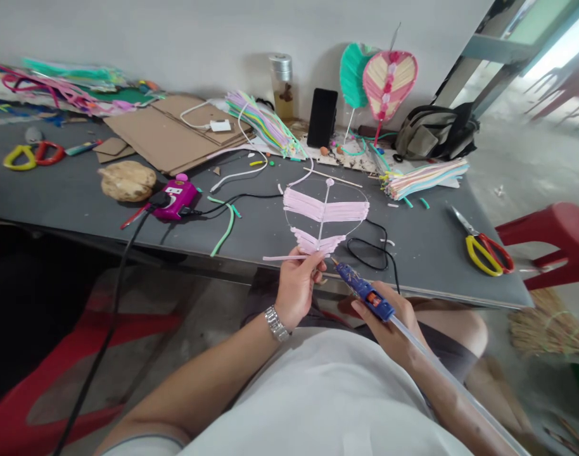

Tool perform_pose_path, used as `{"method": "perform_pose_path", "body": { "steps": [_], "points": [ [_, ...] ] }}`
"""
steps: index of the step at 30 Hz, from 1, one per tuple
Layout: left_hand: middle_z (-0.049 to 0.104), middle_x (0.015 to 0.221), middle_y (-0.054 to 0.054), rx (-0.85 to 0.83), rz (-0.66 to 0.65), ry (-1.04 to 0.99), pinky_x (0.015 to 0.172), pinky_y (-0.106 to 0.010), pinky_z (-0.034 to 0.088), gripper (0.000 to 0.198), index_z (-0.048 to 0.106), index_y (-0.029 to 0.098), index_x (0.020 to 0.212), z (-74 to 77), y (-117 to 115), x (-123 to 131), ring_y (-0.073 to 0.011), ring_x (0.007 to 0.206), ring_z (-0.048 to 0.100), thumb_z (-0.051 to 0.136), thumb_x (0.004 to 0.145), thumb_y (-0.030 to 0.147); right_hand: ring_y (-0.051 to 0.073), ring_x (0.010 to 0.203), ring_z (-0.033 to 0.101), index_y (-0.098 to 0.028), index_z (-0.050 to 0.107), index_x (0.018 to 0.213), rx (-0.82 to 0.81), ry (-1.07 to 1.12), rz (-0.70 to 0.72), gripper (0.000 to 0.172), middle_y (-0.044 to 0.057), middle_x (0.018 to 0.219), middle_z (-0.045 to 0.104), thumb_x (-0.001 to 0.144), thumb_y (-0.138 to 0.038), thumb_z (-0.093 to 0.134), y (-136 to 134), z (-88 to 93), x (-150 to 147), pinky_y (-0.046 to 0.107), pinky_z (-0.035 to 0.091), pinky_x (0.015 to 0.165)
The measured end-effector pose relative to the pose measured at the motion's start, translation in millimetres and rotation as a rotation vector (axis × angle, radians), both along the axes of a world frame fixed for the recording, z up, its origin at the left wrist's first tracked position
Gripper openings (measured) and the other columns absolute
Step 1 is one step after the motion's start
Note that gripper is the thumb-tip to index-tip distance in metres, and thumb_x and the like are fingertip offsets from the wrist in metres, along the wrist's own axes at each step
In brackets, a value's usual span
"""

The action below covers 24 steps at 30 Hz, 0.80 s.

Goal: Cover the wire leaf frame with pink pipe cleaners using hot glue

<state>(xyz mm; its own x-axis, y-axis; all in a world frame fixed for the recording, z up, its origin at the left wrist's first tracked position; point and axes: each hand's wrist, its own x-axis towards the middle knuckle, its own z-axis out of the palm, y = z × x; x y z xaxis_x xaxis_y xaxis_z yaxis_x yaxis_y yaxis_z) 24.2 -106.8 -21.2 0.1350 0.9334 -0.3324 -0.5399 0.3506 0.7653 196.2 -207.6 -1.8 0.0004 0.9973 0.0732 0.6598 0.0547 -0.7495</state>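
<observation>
My left hand (299,282) is closed in a pinch on a pink straw piece (284,258) at the lower tip of a heart-shaped wire frame (325,212) filled with rows of pink straws, lying on the grey table (71,190). My right hand (389,320) is wrapped round a blue glue gun (363,291) whose nozzle points up-left toward the frame's tip. A clear glue stick runs back out of the gun along my forearm. A metal watch sits on my left wrist.
Yellow-and-red scissors (484,247) lie at the right. A pink power strip (175,197) with black cables sits left of centre. Straw bundles (425,177), cardboard (175,130), a phone (322,117), finished fans (389,82) and a bag (434,133) line the back. A red stool (550,234) stands right.
</observation>
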Motion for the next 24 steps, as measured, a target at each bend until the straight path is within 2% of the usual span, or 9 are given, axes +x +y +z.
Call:
{"method": "perform_pose_path", "body": {
  "steps": [7, 15, 20, 24],
  "points": [
    [0.061, 0.065, 0.005, -0.011, 0.039, 0.002, 0.047, -0.018, 0.037, 0.034, 0.061, 0.018, 0.080, 2.4, -0.1, 2.0, -0.0077, 0.057, 0.057, 0.089, 0.064, 0.029, 0.021, 0.079, 0.063, -0.024, 0.061, 0.092, 0.056, -0.046, 0.005, 0.020, 0.004, 0.087, 0.067, 0.098, -0.043, 0.062, 3.7, -2.9, -4.5, 0.030, 0.046, 0.072],
    [0.062, 0.064, 0.004, 0.007, 0.041, 0.007, 0.047, -0.017, 0.037, 0.031, 0.061, 0.018, 0.082, 1.2, -0.8, 3.2, -0.0081, 0.057, 0.056, 0.086, 0.067, 0.027, 0.018, 0.074, 0.060, -0.024, 0.057, 0.090, 0.084, -0.098, -0.033, 0.021, 0.002, 0.082, 0.062, 0.099, -0.042, 0.061, 4.9, -6.1, -7.0, 0.028, 0.043, 0.069],
    [0.062, 0.063, 0.004, 0.024, 0.053, 0.022, 0.046, -0.017, 0.037, 0.031, 0.061, 0.018, 0.081, -0.7, -1.0, 3.8, -0.0077, 0.056, 0.055, 0.086, 0.067, 0.029, 0.018, 0.075, 0.061, -0.023, 0.059, 0.091, 0.095, -0.119, -0.027, 0.022, 0.002, 0.084, 0.063, 0.099, -0.043, 0.061, 5.2, -7.9, -5.5, 0.027, 0.045, 0.069],
    [0.060, 0.060, 0.004, 0.015, 0.054, 0.056, 0.046, -0.016, 0.037, 0.033, 0.060, 0.017, 0.077, -3.7, -2.5, 2.8, -0.0071, 0.054, 0.053, 0.088, 0.067, 0.031, 0.017, 0.070, 0.062, -0.023, 0.060, 0.086, 0.155, -0.079, -0.050, 0.021, 0.001, 0.078, 0.064, 0.098, -0.041, 0.061, 2.9, -7.2, -7.9, 0.025, 0.045, 0.064]
  ]
}}
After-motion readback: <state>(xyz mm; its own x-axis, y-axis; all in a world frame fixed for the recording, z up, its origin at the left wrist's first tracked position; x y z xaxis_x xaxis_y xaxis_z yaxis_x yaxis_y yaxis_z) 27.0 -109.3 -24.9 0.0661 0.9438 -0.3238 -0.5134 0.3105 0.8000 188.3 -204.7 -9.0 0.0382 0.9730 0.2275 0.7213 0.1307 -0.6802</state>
